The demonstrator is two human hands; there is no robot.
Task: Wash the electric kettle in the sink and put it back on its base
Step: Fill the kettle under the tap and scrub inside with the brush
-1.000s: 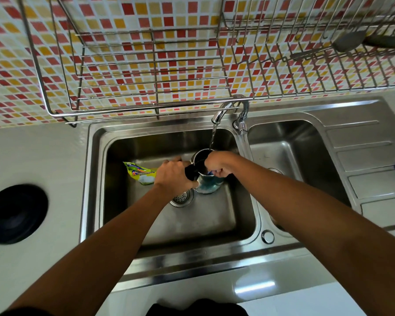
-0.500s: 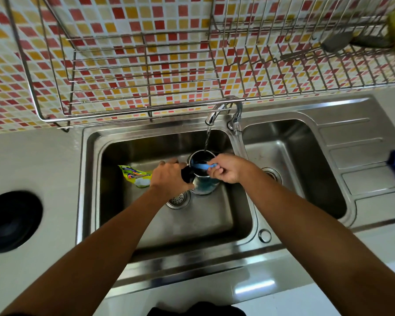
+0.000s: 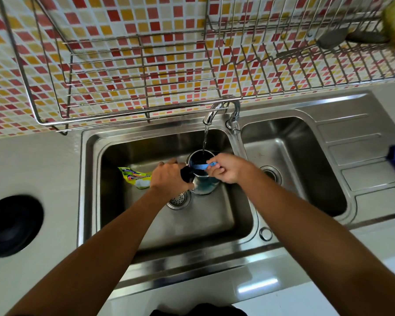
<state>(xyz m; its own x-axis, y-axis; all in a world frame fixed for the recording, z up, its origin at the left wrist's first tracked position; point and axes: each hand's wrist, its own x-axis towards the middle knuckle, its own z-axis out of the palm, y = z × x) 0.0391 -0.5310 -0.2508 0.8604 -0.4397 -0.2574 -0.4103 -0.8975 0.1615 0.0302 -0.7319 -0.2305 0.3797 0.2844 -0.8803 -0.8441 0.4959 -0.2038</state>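
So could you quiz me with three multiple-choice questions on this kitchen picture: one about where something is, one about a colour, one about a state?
1. Where is the kettle?
A. In the left basin of the sink
B. In the right basin
C. On the wire rack

2. What colour is the brush handle in the right hand?
A. Red
B. Light blue
C. Black

3. What is the tap doing?
A. It is off
B. It runs into the right basin
C. It runs into the open kettle

Answers:
1 A, the kettle stands in the left basin beside the drain strainer, with the left hand on its black handle.
2 B, the strip across the kettle's mouth is light blue.
3 C, a thin stream of water falls from the spout into the kettle's mouth.
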